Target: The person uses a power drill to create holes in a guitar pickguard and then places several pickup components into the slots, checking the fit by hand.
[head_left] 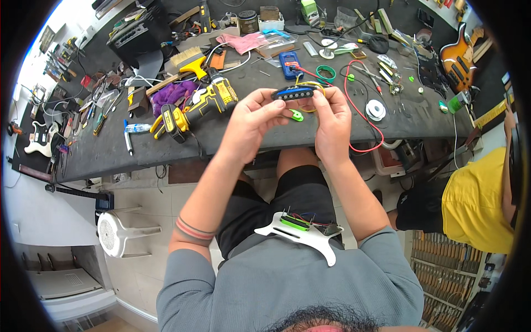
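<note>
A blue and black guitar pickup [294,93] with a row of round pole pieces is held level above the front edge of the workbench [221,135]. My left hand [249,119] pinches its left end between thumb and fingers. At the other end, my right hand [333,119] has thumb and fingers closed on it. A thin yellow wire [319,84] loops behind the pickup near my right fingers. Just below lies a small bright green piece [296,115]. On my lap rests a white pickguard [305,238] bearing a green-edged pickup [295,223] and wiring.
Left of my hands lie a yellow cordless drill [213,102], purple cloth [168,95] and a brush [191,61]. Beyond are a blue multimeter [289,65] and green ring [326,72]. A red cable [354,94] and white spool [376,109] lie right. Someone in yellow [478,188] stands right.
</note>
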`<action>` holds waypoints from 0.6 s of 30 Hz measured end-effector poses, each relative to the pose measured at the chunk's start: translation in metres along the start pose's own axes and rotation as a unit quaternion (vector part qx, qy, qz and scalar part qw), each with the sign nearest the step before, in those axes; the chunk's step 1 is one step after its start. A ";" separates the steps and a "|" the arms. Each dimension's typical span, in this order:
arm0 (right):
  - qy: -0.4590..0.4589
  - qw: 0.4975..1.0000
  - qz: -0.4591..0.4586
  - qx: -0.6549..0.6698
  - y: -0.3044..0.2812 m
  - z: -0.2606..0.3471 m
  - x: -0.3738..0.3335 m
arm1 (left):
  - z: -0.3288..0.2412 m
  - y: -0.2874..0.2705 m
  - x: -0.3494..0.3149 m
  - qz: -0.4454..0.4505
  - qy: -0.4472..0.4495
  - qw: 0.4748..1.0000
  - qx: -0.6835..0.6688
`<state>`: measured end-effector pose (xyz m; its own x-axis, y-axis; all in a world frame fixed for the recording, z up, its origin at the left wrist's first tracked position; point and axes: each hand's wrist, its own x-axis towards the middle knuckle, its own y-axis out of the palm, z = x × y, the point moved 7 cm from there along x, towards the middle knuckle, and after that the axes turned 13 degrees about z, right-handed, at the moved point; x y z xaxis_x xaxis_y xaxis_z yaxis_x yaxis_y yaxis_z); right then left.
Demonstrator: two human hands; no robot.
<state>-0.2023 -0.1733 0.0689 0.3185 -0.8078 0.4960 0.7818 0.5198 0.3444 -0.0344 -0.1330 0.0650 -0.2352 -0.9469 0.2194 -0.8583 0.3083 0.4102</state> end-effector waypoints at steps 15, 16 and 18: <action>-0.012 0.995 -0.101 -0.005 -0.024 0.017 -0.004 | -0.083 -0.220 0.082 0.005 -0.191 0.467 0.863; -0.005 0.995 -0.097 0.022 -0.023 0.017 -0.004 | -0.084 -0.224 0.082 0.006 -0.196 0.480 0.855; 0.016 0.994 -0.092 0.062 -0.026 0.010 -0.006 | -0.087 -0.225 0.080 0.020 -0.212 0.502 0.839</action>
<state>-0.2302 -0.1793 0.0644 0.1943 -0.9002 0.3898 0.7574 0.3902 0.5236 0.1796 -0.2697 0.0670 -0.0390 -0.9869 -0.1563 0.0582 0.1539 -0.9864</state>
